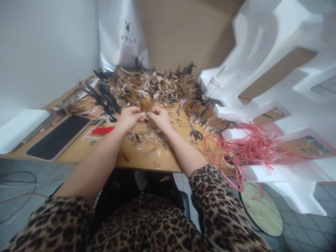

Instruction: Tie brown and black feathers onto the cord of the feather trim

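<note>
My left hand (131,118) and my right hand (158,117) meet over the table, fingertips pinched together at the base of a small bunch of brown feathers (146,103). The feathers fan out away from me, above the fingers. What lies right between the fingertips is too small to make out. Just beyond my hands spreads a large pile of brown, white and black feathers (154,82). Long black feathers (106,99) lie left of my left hand, and a red strip (103,130) is near my left wrist. Loose feather bits (149,136) are scattered below my hands.
Black-handled scissors (195,133) lie to the right, beside a tangle of pink-red strings (249,145). White foam packaging (262,52) stands along the right side. A phone (60,136) and a white box (25,127) lie at left. A white bag (122,49) stands behind.
</note>
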`<state>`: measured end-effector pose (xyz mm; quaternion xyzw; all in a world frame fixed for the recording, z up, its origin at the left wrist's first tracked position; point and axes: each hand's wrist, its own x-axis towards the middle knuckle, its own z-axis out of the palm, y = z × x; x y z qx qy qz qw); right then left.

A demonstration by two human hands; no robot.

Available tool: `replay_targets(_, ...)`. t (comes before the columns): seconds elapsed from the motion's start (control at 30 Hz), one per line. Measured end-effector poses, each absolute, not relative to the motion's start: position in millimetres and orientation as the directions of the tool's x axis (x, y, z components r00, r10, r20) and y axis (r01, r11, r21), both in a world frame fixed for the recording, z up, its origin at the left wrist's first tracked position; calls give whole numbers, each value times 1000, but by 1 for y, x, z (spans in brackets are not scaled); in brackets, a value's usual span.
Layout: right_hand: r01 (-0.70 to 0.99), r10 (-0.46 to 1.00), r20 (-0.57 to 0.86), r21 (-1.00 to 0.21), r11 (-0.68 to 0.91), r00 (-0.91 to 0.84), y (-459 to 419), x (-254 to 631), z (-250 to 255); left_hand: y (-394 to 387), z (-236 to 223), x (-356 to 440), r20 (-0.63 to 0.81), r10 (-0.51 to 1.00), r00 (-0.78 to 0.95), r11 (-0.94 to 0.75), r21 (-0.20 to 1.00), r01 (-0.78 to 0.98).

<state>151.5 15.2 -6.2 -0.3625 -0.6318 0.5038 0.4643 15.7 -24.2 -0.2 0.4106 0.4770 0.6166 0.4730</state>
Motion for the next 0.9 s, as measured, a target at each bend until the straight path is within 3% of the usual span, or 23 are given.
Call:
replay_targets(0.33,-323,948,32,-943,-76,-317,13,144,-9,-21,-3,10,-59,983,-174,-28,887,-460)
replay_targets(0.67,-176,939,213,-970,169,-271,10,147,-6,-19,-8,12,44,978,-204,-103,952,-289)
replay_targets(0.8,-88,941,199,-980,181,-276,9,148,-4,-20,-7,10,67,979,-193,-112,966,-233)
replay_targets(0.9,-130,952,142,-985,110,-270,9,147,-4,-22,-4,11,4,982,-190,-66,944,-323)
